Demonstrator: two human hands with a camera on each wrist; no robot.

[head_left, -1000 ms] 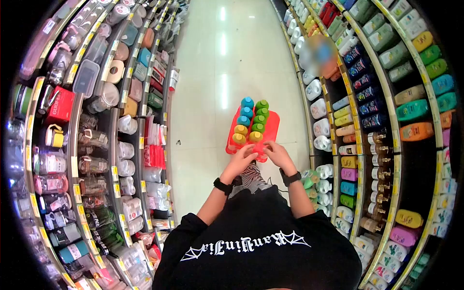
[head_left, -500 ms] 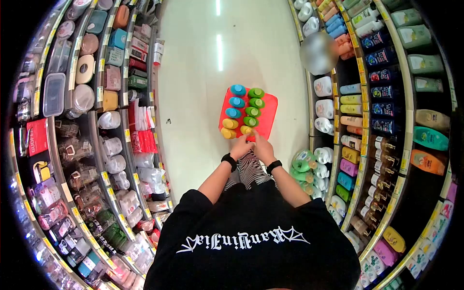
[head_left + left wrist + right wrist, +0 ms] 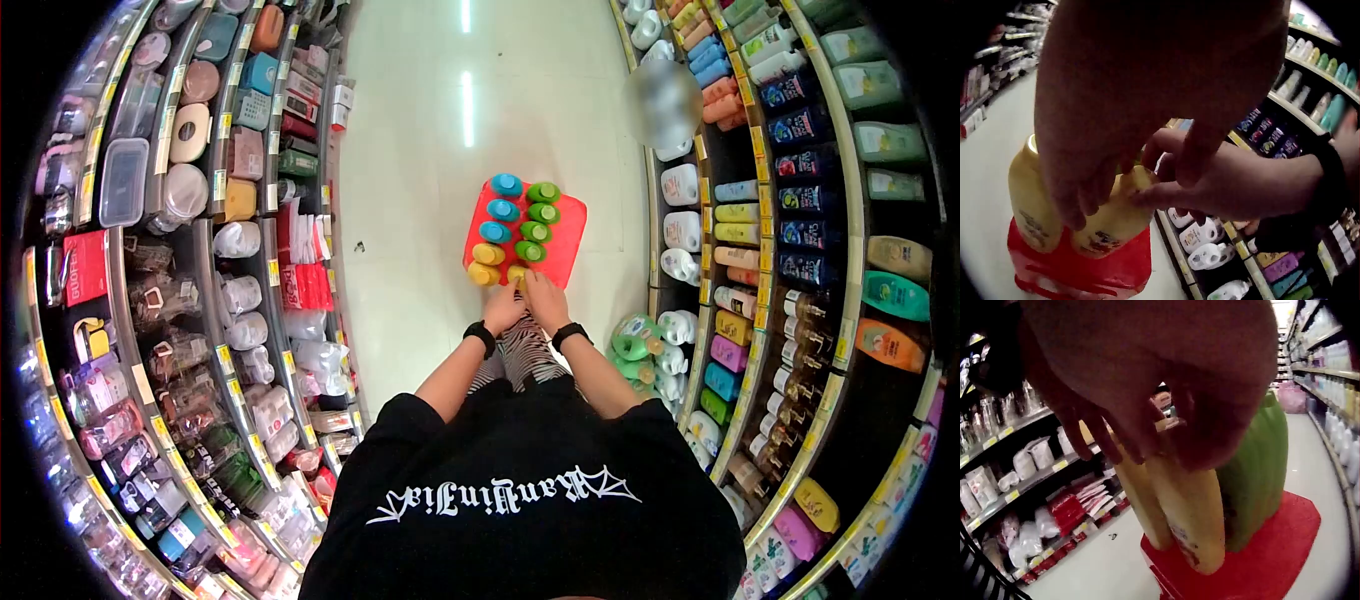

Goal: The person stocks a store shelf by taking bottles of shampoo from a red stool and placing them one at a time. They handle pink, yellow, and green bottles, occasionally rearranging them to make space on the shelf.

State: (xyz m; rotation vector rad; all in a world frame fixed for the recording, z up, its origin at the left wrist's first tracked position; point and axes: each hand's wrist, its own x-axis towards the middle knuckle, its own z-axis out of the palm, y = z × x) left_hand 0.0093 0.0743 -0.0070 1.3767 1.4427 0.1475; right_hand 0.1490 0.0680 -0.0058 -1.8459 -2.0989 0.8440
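A red plastic stool [image 3: 566, 236] carries two rows of upright bottles. Blue bottles [image 3: 502, 210] and green bottles [image 3: 541, 214] fill the far part, while yellow bottles [image 3: 486, 254] stand nearest the person. Both hands meet at the near yellow bottle [image 3: 1194, 519] of the right row. With thumb and fingers, the right hand [image 3: 545, 303] pinches its top. The left hand [image 3: 503, 308] reaches in from the other side, its fingers bent down around the bottle's upper part in the left wrist view; its thumb is hidden there.
Shelves line both sides of the aisle. Containers and cups [image 3: 190, 133] stand on the left shelves; white jugs [image 3: 681, 230] and shampoo bottles [image 3: 803, 200] on the right. Large green bottles [image 3: 636, 338] stand low beside the right shelf. Pale floor tiles [image 3: 420, 150] run ahead.
One second ago the hands were apart at the stool's near edge. They have come together onto the near yellow bottle. The head view has also shifted slightly.
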